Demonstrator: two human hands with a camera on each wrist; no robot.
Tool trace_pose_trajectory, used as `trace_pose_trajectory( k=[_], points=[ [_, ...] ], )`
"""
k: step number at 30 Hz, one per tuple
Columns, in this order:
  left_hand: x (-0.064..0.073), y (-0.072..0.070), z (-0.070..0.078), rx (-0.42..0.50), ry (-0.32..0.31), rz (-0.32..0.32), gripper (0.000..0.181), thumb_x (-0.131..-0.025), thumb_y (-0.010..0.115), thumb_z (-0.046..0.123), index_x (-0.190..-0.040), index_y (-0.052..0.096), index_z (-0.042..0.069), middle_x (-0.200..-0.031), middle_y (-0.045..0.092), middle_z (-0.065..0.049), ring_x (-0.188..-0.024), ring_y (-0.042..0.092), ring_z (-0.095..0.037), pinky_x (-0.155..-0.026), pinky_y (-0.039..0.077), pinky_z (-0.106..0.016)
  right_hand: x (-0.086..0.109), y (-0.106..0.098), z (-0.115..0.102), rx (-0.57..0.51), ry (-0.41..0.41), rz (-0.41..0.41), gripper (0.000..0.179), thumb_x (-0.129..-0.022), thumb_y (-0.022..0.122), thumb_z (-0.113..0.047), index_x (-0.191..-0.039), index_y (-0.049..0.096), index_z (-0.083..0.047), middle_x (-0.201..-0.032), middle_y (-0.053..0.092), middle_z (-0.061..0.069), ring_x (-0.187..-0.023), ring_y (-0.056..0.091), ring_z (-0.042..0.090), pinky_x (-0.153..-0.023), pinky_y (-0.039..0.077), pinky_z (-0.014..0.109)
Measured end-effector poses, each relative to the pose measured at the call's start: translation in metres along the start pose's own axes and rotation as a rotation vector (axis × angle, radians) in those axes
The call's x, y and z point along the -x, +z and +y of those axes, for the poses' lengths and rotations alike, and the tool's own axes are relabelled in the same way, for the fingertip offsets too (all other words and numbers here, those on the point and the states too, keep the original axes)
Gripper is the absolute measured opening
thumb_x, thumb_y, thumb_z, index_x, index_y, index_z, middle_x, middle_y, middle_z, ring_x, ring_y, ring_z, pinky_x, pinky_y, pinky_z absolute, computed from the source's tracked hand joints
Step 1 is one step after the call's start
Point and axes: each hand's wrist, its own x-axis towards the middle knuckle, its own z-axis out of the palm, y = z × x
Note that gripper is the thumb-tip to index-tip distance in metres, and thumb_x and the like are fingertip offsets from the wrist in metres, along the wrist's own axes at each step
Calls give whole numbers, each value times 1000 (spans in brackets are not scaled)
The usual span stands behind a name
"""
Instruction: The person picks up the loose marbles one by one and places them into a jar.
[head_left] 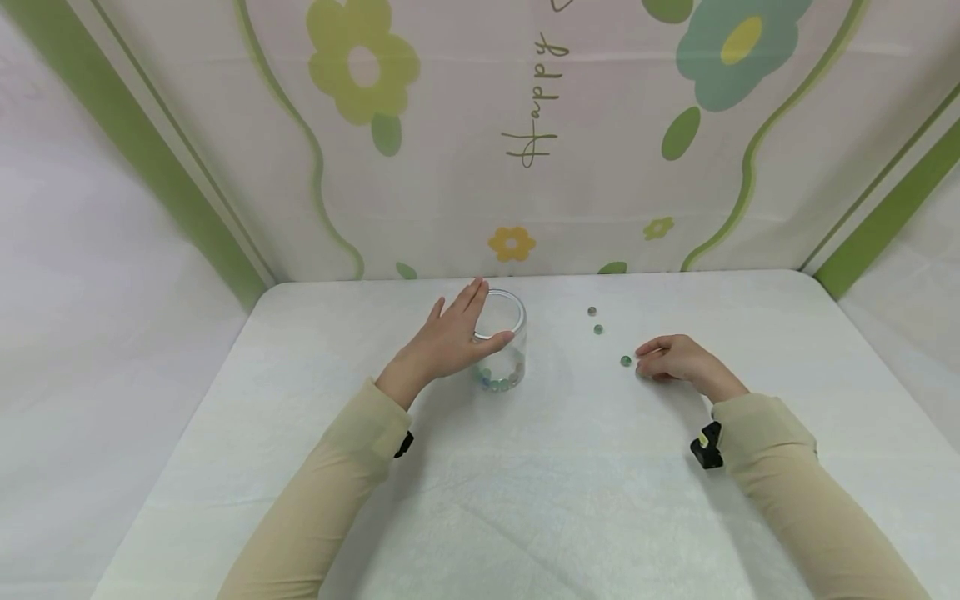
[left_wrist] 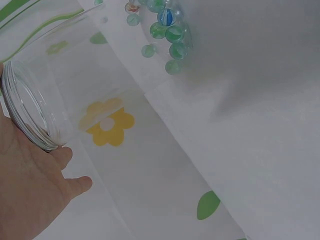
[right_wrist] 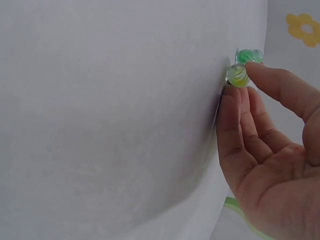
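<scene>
A clear glass jar (head_left: 501, 354) stands upright on the white table, with several green, blue and clear marbles (left_wrist: 175, 34) at its bottom. My left hand (head_left: 450, 340) rests against the jar's rim (head_left: 521, 312), fingers stretched out along its left side and the thumb across the near side. To the right of the jar, my right hand (head_left: 678, 363) is down at the table. Its thumb and fingertips pinch a clear marble with yellow swirls (right_wrist: 238, 75). A green marble (head_left: 626, 361) lies just left of those fingers.
Two more marbles lie farther back: a green one (head_left: 598, 329) and a darker one (head_left: 592, 311). A white cloth backdrop printed with flowers (head_left: 512, 243) rises behind the table's far edge. The white table (head_left: 540, 500) extends toward me between both arms.
</scene>
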Motion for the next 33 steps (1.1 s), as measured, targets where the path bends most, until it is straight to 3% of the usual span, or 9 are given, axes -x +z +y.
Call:
trace_pose_trajectory(
  k=[8,17,26,33],
  points=[
    [0,0,0,6,8,3,90,-93,40,63,-155,2,9,-164,1,-4,-152,4,-17,-121,2,-53,1,1,-2,19,14,13,45,-87,68,-17,-124,53,5,-88,65,-6,-76,56,5,-70,48,22],
    [0,-1,0,9,2,-9,90,-94,40,62,-154,2,8,-163,-1,-3,-152,3,-17,-122,1,-52,4,-7,-13,-2,32,16,54,-89,65,-23,-133,48,4,-99,64,-5,-80,56,1,-78,48,22],
    [0,0,0,-4,2,-5,90,-94,39,62,-154,2,8,-163,0,-3,-152,3,-18,-121,3,-53,5,-13,-33,-213,-30,-8,59,-93,62,-18,-140,37,7,-84,60,-22,-79,59,-10,-80,51,12],
    [0,-1,0,0,-2,-10,89,-94,40,62,-154,1,9,-163,-1,-3,-152,3,-17,-122,2,-53,8,-19,-54,-377,-119,-31,48,-95,58,-14,-136,39,4,-84,64,-21,-84,63,-8,-86,52,13]
  ],
)
